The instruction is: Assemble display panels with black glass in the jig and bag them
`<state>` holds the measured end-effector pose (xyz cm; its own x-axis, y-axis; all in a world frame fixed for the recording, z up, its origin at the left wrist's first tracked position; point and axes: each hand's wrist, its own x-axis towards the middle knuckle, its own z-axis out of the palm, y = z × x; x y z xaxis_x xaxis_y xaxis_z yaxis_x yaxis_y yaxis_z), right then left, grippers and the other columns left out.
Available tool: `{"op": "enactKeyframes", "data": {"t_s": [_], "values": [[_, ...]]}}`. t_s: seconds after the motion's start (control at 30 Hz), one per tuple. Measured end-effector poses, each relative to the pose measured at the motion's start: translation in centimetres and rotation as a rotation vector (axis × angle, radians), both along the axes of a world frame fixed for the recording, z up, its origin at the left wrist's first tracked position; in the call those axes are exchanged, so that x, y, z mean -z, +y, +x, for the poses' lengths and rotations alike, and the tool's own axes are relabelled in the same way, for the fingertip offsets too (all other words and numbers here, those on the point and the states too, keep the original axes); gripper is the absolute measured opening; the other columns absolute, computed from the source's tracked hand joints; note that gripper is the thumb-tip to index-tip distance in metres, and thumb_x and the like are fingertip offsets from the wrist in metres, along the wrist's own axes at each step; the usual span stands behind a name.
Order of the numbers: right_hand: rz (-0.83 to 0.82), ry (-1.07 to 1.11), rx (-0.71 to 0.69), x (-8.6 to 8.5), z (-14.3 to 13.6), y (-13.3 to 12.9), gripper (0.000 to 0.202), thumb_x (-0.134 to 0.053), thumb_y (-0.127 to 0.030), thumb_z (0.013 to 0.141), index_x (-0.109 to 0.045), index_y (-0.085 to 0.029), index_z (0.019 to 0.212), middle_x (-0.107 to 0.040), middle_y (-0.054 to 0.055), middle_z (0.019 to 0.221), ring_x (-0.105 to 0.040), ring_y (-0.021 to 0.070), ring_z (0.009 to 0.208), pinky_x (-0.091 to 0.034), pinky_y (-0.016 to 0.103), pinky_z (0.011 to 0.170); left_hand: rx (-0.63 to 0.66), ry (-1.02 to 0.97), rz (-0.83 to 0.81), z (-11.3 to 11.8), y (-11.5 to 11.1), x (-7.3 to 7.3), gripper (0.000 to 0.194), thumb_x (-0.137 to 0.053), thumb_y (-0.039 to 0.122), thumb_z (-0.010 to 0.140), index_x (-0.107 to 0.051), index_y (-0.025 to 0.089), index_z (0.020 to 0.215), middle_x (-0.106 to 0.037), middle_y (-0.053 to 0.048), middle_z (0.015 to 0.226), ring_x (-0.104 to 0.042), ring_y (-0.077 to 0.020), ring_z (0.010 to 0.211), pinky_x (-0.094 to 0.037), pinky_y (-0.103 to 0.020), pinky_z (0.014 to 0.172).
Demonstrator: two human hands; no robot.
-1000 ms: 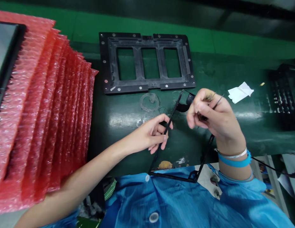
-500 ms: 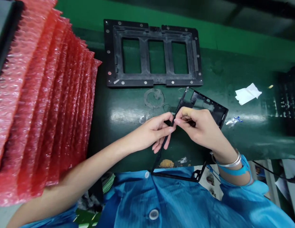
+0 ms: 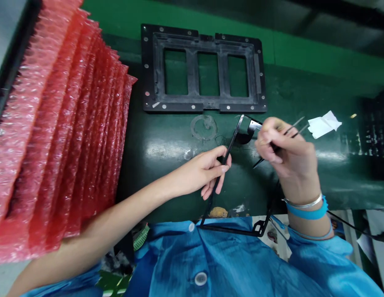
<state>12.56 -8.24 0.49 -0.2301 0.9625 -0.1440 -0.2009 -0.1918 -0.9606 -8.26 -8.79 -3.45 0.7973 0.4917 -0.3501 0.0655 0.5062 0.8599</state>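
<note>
My left hand (image 3: 210, 171) is closed round the long left side of a thin black rectangular frame (image 3: 232, 229), thumb on top and fingers curled beneath. The frame is tilted, its lower end by my blue clothing. My right hand (image 3: 283, 144), slightly blurred, is closed over the frame's upper right part. In it is a slim pair of dark tweezers (image 3: 299, 128), two thin prongs sticking out to the right and a dark end at lower left. A silver and black strip (image 3: 253, 127) shows beside the right fingertips; whether they grip it I cannot tell.
A black fixture with three windows (image 3: 221, 74) lies at the back of the green table (image 3: 167, 144). Red bubble-wrap sleeves (image 3: 71, 123) stand stacked at left. A crumpled white paper piece (image 3: 323, 125) lies at right.
My right hand has moved right from the frame's left side, turned over, and now shows tweezers. A silver and black strip has come into view. My left hand keeps its hold.
</note>
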Motion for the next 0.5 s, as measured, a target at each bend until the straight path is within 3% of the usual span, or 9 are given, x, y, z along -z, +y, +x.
{"op": "enactKeyframes", "data": {"t_s": [0.13, 0.27, 0.33, 0.4, 0.5], "values": [[0.222, -0.031, 0.24, -1.1, 2.9, 0.5, 0.023, -0.075, -0.033, 0.076, -0.055, -0.025, 0.068, -0.041, -0.008, 0.048, -0.025, 0.0069, 0.036, -0.014, 0.026, 0.036, -0.005, -0.025, -0.018, 0.0, 0.1, -0.1, 0.009, -0.045, 0.025, 0.097, -0.038, 0.022, 0.093, -0.063, 0.004, 0.056, -0.052, -0.009, 0.032, -0.04, -0.014, 0.033], [0.442, -0.292, 0.46, -1.2, 3.4, -0.1, 0.016, -0.071, -0.027, 0.081, -0.064, -0.024, 0.068, -0.06, -0.001, 0.057, -0.036, 0.009, 0.04, -0.019, 0.027, 0.038, 0.001, -0.029, -0.026, 0.0, 0.1, -0.1, 0.012, -0.048, 0.029, 0.097, -0.039, 0.022, 0.093, -0.063, 0.004, 0.056, -0.052, -0.009, 0.032, -0.04, -0.014, 0.034], [0.429, -0.499, 0.375, -0.9, 2.3, -0.7, 0.012, -0.071, -0.022, 0.082, -0.068, -0.023, 0.07, -0.066, 0.0, 0.061, -0.045, 0.0098, 0.045, -0.029, 0.026, 0.042, 0.0, -0.031, -0.031, 0.0, 0.1, -0.1, 0.012, -0.048, 0.028, 0.097, -0.039, 0.022, 0.093, -0.064, 0.004, 0.057, -0.053, -0.0089, 0.032, -0.041, -0.014, 0.034], [0.354, -0.667, 0.202, -0.5, 0.9, -1.2, 0.008, -0.071, -0.02, 0.081, -0.07, -0.021, 0.073, -0.068, 0.0, 0.063, -0.053, 0.0105, 0.051, -0.038, 0.025, 0.049, 0.0, -0.036, -0.033, 0.0, 0.1, -0.1, 0.01, -0.047, 0.027, 0.097, -0.039, 0.021, 0.094, -0.065, 0.004, 0.058, -0.054, -0.009, 0.033, -0.041, -0.014, 0.035], [0.262, -0.78, 0.002, 0.1, -0.9, -1.6, 0.007, -0.067, -0.02, 0.082, -0.071, -0.02, 0.076, -0.07, -0.001, 0.066, -0.063, 0.0129, 0.06, -0.046, 0.025, 0.059, 0.008, -0.039, -0.03, 0.0, 0.1, -0.1, 0.01, -0.047, 0.026, 0.097, -0.039, 0.021, 0.095, -0.065, 0.004, 0.059, -0.055, -0.0091, 0.033, -0.042, -0.014, 0.035]]}}
